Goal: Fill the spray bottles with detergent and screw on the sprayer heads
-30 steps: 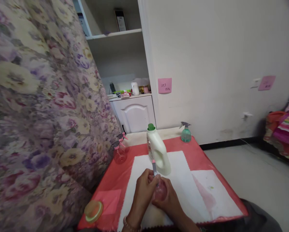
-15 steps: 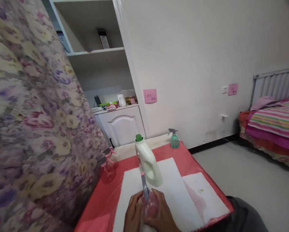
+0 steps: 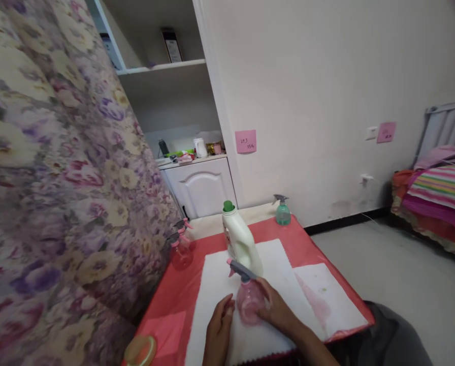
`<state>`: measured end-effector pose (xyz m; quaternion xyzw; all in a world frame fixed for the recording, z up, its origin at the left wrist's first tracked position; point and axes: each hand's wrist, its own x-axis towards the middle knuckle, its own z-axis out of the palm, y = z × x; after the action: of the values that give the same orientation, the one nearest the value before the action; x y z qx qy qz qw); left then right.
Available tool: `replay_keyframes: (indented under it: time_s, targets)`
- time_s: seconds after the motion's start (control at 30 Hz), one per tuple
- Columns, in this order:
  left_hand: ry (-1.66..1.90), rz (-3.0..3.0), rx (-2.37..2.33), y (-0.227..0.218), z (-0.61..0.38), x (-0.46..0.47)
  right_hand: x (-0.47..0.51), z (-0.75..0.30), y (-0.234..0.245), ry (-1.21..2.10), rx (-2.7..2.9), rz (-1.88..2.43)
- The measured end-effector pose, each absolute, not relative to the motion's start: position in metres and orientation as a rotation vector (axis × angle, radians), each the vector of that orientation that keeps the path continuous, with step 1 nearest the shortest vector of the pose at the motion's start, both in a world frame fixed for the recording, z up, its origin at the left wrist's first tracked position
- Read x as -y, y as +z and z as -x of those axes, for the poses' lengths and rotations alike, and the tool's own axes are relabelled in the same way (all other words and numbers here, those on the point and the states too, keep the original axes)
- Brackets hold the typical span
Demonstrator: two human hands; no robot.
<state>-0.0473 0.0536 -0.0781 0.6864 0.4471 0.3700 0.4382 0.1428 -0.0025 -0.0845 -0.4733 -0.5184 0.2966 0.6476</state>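
– Looking down, we see our right hand (image 3: 279, 311) wrapped around the round belly of the pink spray bottle (image 3: 249, 304), fingers curled on its right and far side.
– And our left hand (image 3: 219, 328)?
– It lies flat and open on the white cloth (image 3: 220, 272), holding nothing. Its fingertips are just beside the bottle's left flank; we cannot tell whether they touch it.
– Where is the bottle?
– It seems to stand upright on the cloth, towards the near edge of the red table (image 3: 309, 244), between our two hands. Its long axis runs straight up, and the grey trigger head (image 3: 239, 268) sits on top with the nozzle aimed left and away from us.
– Which hand is nearer that head?
– We judge the left. The head juts towards that side, above and a little beyond the left fingertips, while the right is taken up with the body.
– What stands around it?
– A white detergent jug (image 3: 241, 243) with a green cap is just behind. A second pink sprayer (image 3: 182, 251) is well to the left, and a green sprayer (image 3: 283, 214) is at the far corner.
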Motion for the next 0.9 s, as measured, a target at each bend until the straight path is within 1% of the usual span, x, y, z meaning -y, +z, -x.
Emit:
replay_keyframes:
  time_s: [0.07,0.27,0.43,0.53,0.67,0.8,0.9]
  targets:
    - [0.917,-1.699,-1.104,-0.084,0.047,-0.057,0.005,-0.148,-0.087,0.696,1.229,1.031]
    - [0.809,-1.742,-0.977,-0.093,0.033,-0.062,0.012,-0.148,-0.108,0.696,1.209,1.075]
    - [0.849,-1.697,-0.978,-0.087,0.026,-0.044,0.006,-0.15,-0.113,0.699,1.198,1.085]
    - [0.902,-1.729,-1.058,-0.09,0.031,-0.041,0.007,-0.151,-0.113,0.662,1.137,1.135]
    - [0.977,-2.086,-1.276,-0.11,0.046,-0.061,0.017,-0.145,-0.118,0.634,1.072,1.24]
    - [0.79,-2.5,-1.498,-0.132,0.059,-0.083,0.018,-0.127,-0.126,0.567,1.082,1.346]
    - [0.691,-2.706,-1.566,-0.144,0.064,-0.089,0.006,-0.112,-0.13,0.521,1.059,1.37]
